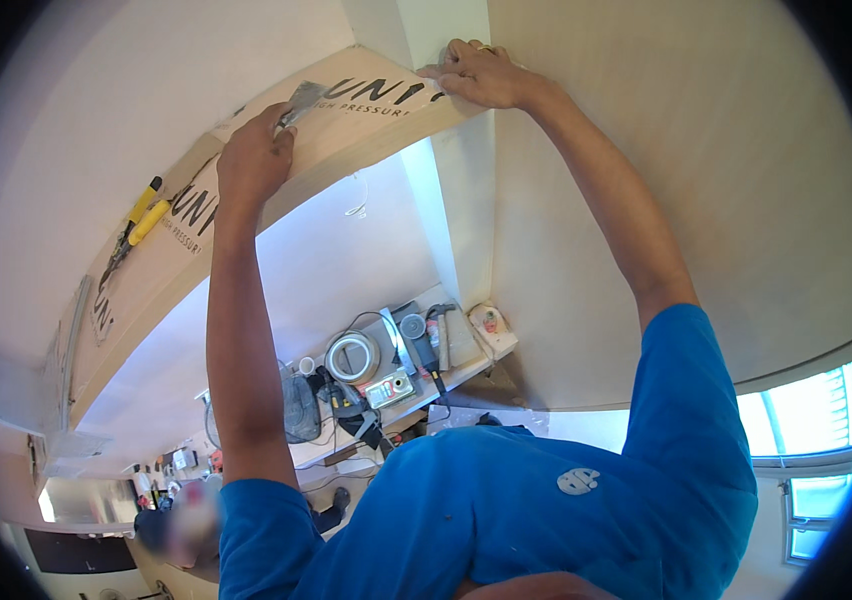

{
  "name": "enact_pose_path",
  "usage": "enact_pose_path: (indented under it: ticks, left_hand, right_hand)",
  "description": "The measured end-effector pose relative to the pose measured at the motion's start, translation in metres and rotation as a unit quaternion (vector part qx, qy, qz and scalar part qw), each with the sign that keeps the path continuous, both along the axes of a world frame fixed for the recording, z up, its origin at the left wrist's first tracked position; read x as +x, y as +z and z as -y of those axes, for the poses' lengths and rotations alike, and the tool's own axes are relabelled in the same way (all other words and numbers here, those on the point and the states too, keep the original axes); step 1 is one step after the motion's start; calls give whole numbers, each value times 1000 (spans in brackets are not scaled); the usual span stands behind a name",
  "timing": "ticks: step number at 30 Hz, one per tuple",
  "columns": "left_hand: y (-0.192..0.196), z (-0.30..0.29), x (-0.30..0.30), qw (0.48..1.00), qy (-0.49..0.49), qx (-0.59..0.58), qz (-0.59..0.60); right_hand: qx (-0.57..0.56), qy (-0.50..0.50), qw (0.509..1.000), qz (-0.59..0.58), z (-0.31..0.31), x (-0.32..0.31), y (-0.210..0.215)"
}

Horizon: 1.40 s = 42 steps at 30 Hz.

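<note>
Overhead, a long board [346,150] covered with printed brown protective film runs along the wall to a corner. My left hand [254,155] is closed around what looks like a putty knife [304,97], its flat grey blade lying against the film. Near the board's right end, at the corner with the tan panel [646,110], my right hand [483,76] rests with its fingers bent and a ring on one. Its fingertips touch the film's end; whatever they may pinch is too small to tell. Yellow-handled pliers [149,222] lie on the board farther left.
Below my arms, a bench [466,375] carries a roll of tape [352,357], a hammer [440,325], a corded power tool [424,350] and loose cables. Another person [186,525] is at the lower left. A window [816,415] stands at the right.
</note>
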<state>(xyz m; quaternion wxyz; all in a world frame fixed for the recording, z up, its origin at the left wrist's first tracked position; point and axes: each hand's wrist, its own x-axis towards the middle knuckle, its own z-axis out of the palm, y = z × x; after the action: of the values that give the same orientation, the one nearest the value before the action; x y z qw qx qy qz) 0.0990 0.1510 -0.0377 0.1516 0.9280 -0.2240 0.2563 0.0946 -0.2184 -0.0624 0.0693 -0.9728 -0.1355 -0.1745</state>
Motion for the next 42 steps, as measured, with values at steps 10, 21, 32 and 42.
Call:
enact_pose_path:
  ticks: [10,21,32,42]
  left_hand:
    - [2,-4,5,998,15,-28,-53]
    - [2,9,-8,1000,26,2,-7]
    - [-6,-17,11,998,-25,39,32]
    - [3,16,83,994,-11,109,27]
  right_hand:
    - [77,16,991,111,9,-6,-18]
    - [118,13,981,155,15,-23,-29]
    - [32,42,995,79,-13,6,-11]
    - [42,147,979,135,4,9,-9]
